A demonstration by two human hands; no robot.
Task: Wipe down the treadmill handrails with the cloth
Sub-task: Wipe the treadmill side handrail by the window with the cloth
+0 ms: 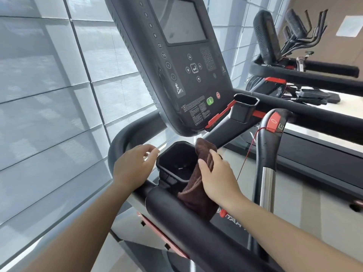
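A dark brown cloth (198, 185) hangs bunched between the left cup holder (174, 160) and the black left handrail (186, 218) of the treadmill. My right hand (218, 177) grips the cloth near its top, thumb on the near side. My left hand (133, 165) rests flat with fingers apart on the curved front part of the handrail (119, 142), just left of the cup holder, holding nothing. The right handrail (322, 116) runs across behind the centre grip post.
The tilted console (176, 61) with screen and buttons looms above my hands. A centre grip post (269, 146) with a red stop button and red safety cord stands to the right. A shaded window wall fills the left. More treadmills and bikes (294, 46) stand at the back right.
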